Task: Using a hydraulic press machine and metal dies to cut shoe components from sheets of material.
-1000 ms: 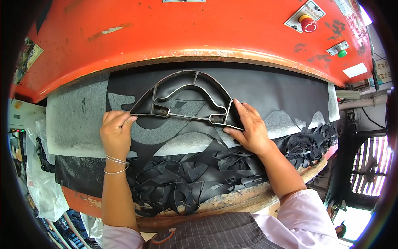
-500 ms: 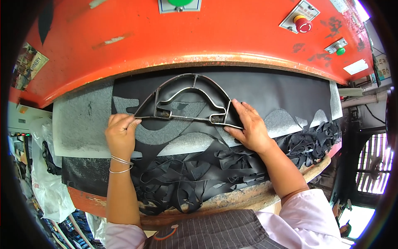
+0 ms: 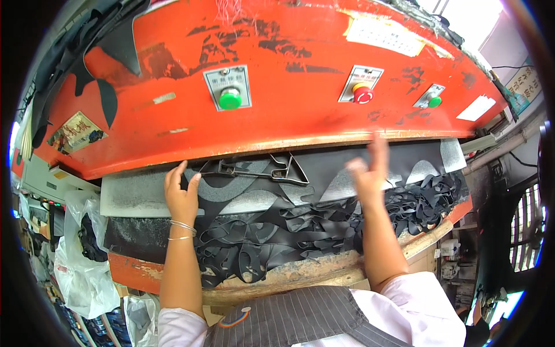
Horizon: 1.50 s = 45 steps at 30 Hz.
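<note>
A curved metal cutting die (image 3: 290,179) lies on a black sheet of leather-like material (image 3: 332,165), its far part hidden under the red press head. My left hand (image 3: 182,191) is at the die's left end, thumb and fingers apart. Whether the thumb still touches the metal I cannot tell. To the right of the die, my right hand (image 3: 370,173) is raised off it, smeared by motion, with its fingers spread and nothing in them. Cut-out shapes in the sheet show the grey board (image 3: 136,194) beneath.
The red press head (image 3: 289,110) spans the far side, with a green button (image 3: 230,99), a red stop button (image 3: 362,93) and a smaller green button (image 3: 435,102). Black offcuts (image 3: 248,231) heap along the near edge. A clear plastic bag (image 3: 84,274) hangs at left.
The die has moved away from me, partly under the press head. My right hand has let go of it and lifted to the right. The view has tilted up, showing more of the press.
</note>
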{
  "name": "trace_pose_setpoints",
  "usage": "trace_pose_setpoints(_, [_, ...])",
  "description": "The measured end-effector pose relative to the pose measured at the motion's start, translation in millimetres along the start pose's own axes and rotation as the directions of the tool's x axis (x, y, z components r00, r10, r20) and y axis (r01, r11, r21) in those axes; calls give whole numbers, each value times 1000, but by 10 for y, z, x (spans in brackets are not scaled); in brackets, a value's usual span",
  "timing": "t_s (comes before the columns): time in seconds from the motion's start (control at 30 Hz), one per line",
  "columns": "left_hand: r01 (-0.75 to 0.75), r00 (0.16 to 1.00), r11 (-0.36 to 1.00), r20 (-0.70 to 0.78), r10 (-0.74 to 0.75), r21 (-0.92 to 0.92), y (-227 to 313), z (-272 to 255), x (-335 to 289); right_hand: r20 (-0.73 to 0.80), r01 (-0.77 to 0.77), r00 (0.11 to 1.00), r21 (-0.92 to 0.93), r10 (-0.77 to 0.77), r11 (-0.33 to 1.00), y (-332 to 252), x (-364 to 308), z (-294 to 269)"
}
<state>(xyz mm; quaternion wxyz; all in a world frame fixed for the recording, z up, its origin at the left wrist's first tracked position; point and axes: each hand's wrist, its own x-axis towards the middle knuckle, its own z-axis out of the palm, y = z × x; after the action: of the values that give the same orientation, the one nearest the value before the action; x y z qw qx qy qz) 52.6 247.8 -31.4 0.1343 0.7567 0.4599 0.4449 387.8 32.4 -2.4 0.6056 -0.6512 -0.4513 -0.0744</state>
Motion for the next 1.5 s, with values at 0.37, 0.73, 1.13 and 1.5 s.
trace_pose_setpoints(0.37, [-659,749,752,-81,657,15,1980,-108,797,-640,-263,743,-6,198,965,63,1826,-890])
trace_pose_setpoints(0.73, [-89,711,993,693,120,-81,1210,-870,-1191,801,179,598,-117,-14,977,-1125,-699,-575])
trace_pose_setpoints(1.13, [-145,878,986,471,91,78,1310,-816,-1604,877,444,480,-252,9,860,-1410,-1336,-169])
trace_pose_setpoints(1.5, [164,729,976,684,-21,-145,985,-456,-90,1000,-63,28,-6,8,998,-1291,-780,-109])
